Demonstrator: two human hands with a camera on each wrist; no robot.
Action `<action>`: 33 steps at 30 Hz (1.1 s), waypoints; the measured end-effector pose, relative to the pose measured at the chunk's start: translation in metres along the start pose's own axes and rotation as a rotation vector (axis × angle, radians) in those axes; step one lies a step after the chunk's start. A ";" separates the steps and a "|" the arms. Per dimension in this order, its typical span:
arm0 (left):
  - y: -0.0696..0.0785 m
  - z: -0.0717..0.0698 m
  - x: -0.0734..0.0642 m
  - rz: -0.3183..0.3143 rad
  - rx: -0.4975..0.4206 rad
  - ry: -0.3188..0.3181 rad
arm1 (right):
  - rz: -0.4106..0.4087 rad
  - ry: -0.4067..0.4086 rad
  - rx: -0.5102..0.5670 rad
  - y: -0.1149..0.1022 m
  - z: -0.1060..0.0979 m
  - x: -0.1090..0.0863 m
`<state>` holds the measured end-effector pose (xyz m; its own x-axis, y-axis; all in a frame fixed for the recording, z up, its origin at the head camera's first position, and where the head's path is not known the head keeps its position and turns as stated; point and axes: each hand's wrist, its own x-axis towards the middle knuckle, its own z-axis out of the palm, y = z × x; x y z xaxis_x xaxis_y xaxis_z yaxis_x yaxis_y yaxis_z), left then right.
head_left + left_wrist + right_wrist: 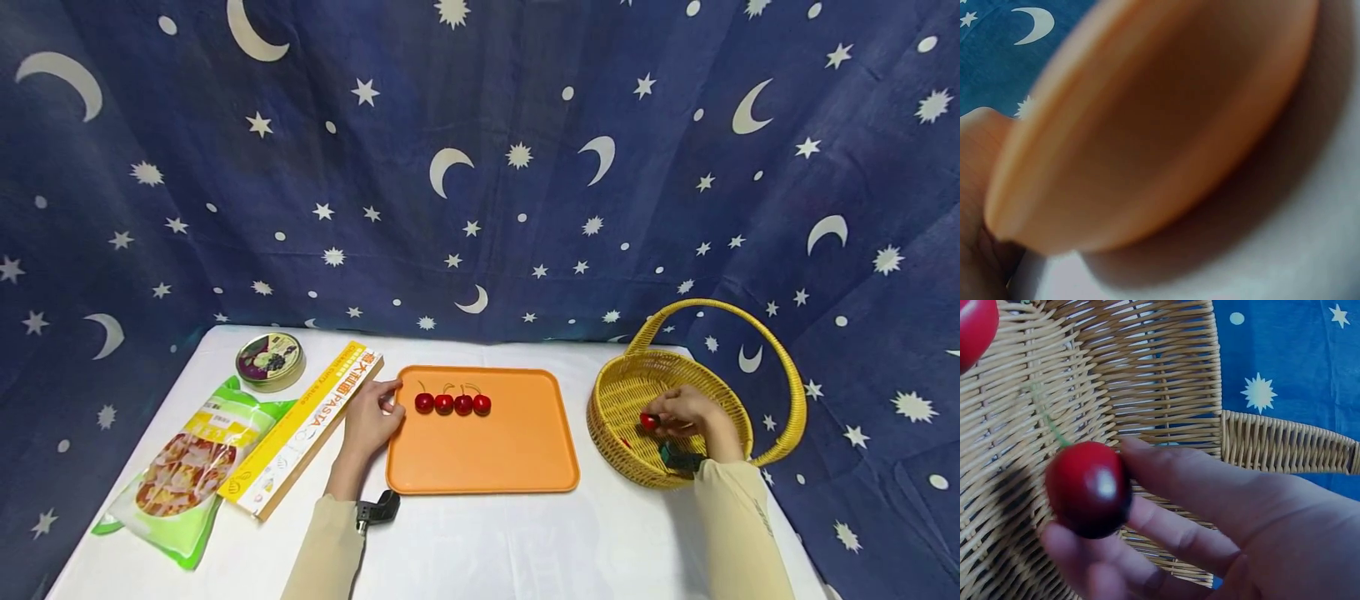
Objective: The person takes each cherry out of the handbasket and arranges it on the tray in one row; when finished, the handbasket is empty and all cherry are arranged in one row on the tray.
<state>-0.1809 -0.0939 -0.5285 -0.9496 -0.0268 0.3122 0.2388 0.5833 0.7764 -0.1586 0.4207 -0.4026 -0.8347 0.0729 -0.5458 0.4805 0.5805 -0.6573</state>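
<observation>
My right hand (pixel 684 410) is inside the yellow wicker basket (pixel 600 417), pinching a dark red cherry (pixel 1088 489) between thumb and fingers. The cherry's green stem points away from the fingers. Another cherry (pixel 974 331) lies in the basket, partly cut off by the right wrist view's edge. At the upper left corner of the orange tray (pixel 483 458), my left hand (pixel 371 421) holds the rim between thumb and curled fingers. Several cherries (pixel 444 404) with stems sit in a row on the tray's upper left part. In the left wrist view the tray's edge is blurred and hides most of the hand.
Left of the tray lie a long pasta box (pixel 307 429) and a green food bag (pixel 191 475) whose edge meets the box. A round tin (pixel 271 362) stands behind them. The basket's tall handle (pixel 795 400) arches over its right side. A starry curtain (pixel 480 208) hangs behind the table.
</observation>
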 end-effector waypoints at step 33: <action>0.000 0.002 -0.001 -0.012 0.008 -0.003 | -0.342 0.172 0.253 -0.048 0.051 -0.027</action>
<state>-0.1803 -0.0921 -0.5296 -0.9529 -0.0310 0.3016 0.2261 0.5897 0.7753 -0.1449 0.3498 -0.3827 -0.9791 0.0572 -0.1951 0.2020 0.3797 -0.9028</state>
